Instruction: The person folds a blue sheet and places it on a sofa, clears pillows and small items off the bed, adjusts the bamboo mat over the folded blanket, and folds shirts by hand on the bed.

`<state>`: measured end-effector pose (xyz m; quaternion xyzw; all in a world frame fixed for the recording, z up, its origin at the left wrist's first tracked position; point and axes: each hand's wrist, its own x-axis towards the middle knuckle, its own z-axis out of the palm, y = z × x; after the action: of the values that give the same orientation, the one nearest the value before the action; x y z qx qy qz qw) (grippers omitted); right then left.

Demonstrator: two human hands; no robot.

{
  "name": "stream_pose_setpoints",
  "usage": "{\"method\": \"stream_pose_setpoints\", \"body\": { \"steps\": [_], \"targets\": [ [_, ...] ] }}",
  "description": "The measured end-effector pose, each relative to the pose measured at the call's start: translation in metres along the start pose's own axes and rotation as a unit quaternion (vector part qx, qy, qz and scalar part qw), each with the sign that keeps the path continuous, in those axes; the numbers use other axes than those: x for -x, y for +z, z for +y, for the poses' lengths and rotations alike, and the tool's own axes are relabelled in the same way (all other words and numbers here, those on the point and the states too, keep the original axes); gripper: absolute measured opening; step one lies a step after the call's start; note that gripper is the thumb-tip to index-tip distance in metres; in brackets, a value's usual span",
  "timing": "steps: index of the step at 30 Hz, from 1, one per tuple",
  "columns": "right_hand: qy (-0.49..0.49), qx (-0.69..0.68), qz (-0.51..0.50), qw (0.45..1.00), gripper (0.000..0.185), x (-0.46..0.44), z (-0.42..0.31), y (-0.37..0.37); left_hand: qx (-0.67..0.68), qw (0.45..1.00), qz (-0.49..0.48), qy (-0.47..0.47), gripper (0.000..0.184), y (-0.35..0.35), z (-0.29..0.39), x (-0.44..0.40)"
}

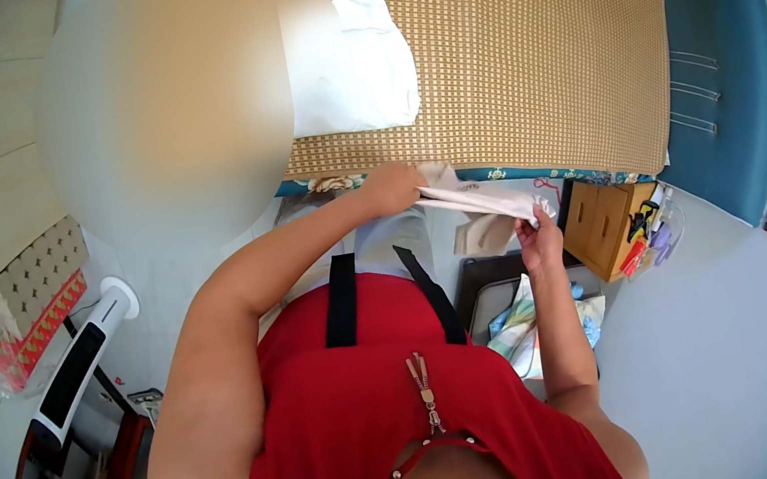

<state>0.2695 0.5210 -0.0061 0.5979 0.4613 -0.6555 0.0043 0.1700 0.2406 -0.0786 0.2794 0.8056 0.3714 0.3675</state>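
Observation:
A pale pink cloth garment [478,198] is stretched between my two hands, just in front of the bed's near edge. My left hand [395,187] is closed around one end of it. At the other end, my right hand [541,238] pinches a gathered edge between thumb and fingers. Part of the cloth hangs down below my hands. Beyond my left hand, a white folded cloth [380,67] lies on the woven mat [522,34]; a large blurred patch hides its left side.
A blue headboard [729,60] stands at the right of the bed. Beside it is a small wooden cabinet [594,224] with several small items. A dark-edged container [482,284] with colourful cloth sits near my right forearm. To the left stands a white tower heater or fan [80,366].

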Motion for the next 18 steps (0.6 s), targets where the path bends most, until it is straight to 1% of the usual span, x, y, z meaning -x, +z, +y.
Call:
{"method": "stream_pose_setpoints", "body": {
  "steps": [4,5,6,8,10,11,13,16,18],
  "targets": [
    [-0.051,-0.001,-0.025,0.998,0.02,-0.006,-0.026,0.011,0.03,0.999,0.013,0.011,0.024,-0.019,0.013,-0.01],
    [-0.082,0.003,-0.027,0.996,0.018,0.002,-0.036,0.021,0.035,0.999,0.019,0.019,0.024,-0.023,0.017,-0.013],
    [-0.106,-0.001,-0.034,0.994,0.021,-0.001,-0.043,0.022,0.033,0.998,0.036,0.037,0.022,-0.027,0.023,-0.014],
    [-0.161,-0.023,-0.055,0.985,0.028,-0.005,-0.06,0.025,0.052,0.985,0.142,0.084,0.021,-0.031,0.038,-0.014],
    [-0.213,-0.052,-0.084,0.972,0.038,0.006,-0.08,0.04,0.063,0.955,0.255,0.141,0.018,-0.034,0.053,-0.013],
    [-0.259,-0.048,-0.106,0.959,0.038,0.02,-0.09,0.052,0.055,0.947,0.279,0.15,0.019,-0.041,0.062,-0.012],
    [-0.28,-0.062,-0.117,0.951,0.038,0.013,-0.1,0.047,0.04,0.929,0.326,0.17,0.02,-0.052,0.075,-0.013],
    [-0.299,-0.054,-0.096,0.948,0.036,0.004,-0.102,0.062,0.037,0.92,0.348,0.175,0.022,-0.045,0.07,-0.032],
    [-0.266,-0.015,-0.109,0.958,0.035,-0.035,-0.094,0.056,0.04,0.929,0.331,0.158,0.022,-0.034,0.059,-0.044]
  ]
}}
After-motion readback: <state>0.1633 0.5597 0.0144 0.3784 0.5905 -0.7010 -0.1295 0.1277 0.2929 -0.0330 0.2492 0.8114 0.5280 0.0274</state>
